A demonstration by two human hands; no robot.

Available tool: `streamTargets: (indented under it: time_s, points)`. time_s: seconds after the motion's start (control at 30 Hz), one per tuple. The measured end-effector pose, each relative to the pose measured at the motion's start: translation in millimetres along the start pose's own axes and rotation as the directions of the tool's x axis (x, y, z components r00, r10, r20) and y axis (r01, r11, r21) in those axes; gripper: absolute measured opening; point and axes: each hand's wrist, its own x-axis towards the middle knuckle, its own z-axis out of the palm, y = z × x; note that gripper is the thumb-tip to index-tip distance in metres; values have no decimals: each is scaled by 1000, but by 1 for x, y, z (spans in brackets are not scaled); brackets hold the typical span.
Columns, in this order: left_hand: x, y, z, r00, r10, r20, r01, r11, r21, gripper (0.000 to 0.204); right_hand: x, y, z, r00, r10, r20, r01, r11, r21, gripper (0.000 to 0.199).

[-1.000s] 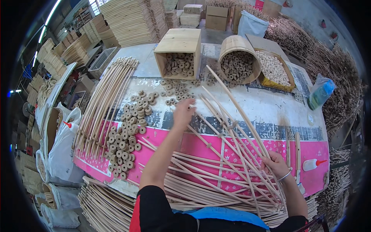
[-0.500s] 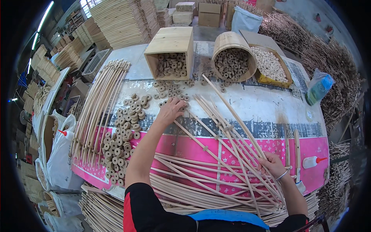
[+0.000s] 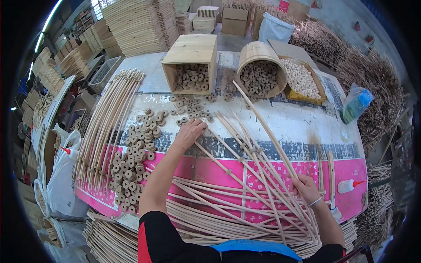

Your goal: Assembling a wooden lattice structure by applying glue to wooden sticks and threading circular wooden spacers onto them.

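Left hand [image 3: 189, 133] has advanced from the rods to the loose wooden rings [image 3: 189, 107] (fingers curled on them); right hand [image 3: 305, 189] stays clenched around fanned rattan rods [image 3: 258, 162].

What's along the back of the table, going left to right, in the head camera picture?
Square wooden box of rings → round wooden tub of rings → yellow tray of pale beads → plastic bag with a green bottle.

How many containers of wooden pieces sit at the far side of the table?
3: a square wooden box of rings on the left, a round tub in the middle, and a yellow tray of beads on the right.
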Motion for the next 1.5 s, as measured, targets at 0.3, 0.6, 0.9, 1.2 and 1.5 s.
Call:
streamTargets:
  time_s: [0.3, 0.6, 0.9, 1.2, 1.5]
  points:
    - [22, 11, -2, 701, -593, 395, 142, -427, -893, 33, -13, -19, 18, 993, 16, 114, -18, 1000, 17, 13]
    - [26, 29, -3, 714, -547, 438, 146, -495, -857, 25, -19, -17, 19, 986, 48, 158, -55, 998, 40, 17]
    - [12, 33, -8, 769, -486, 415, 187, -450, -873, 27, -14, -21, 18, 991, 12, 132, -15, 1000, 26, 18]
    - [14, 51, -17, 687, -571, 449, 196, -450, -871, 23, -13, -21, 14, 994, -3, 112, -1, 999, 34, 18]
    - [15, 66, -16, 692, -561, 455, 272, -381, -884, 24, -12, -20, 17, 993, 7, 116, -9, 1000, 12, 17]
